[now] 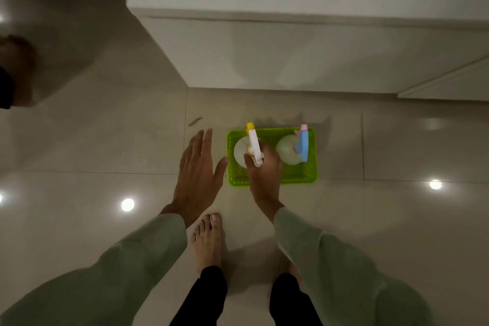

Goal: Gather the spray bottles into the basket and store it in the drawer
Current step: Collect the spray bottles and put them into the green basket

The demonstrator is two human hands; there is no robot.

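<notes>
I have the green basket (311, 174) on the floor (397, 219) in front of the white cabinet (291, 61), close enough that lifting it to a drawer should be a short move. My right hand (264, 174) is curled around the neck of the yellow bottle (253, 144), which stands upright in the basket's left half; I judge the hand is setting it down or steadying it so it doesn't tip. The blue bottle (303, 144) stands upright in the right half, apart from the first. My left hand (198, 167) hangs flat with fingers spread, holding nothing, just beside the basket's left edge, likely ready to take that side. No drawer shows as open, so storing is not yet done.
</notes>
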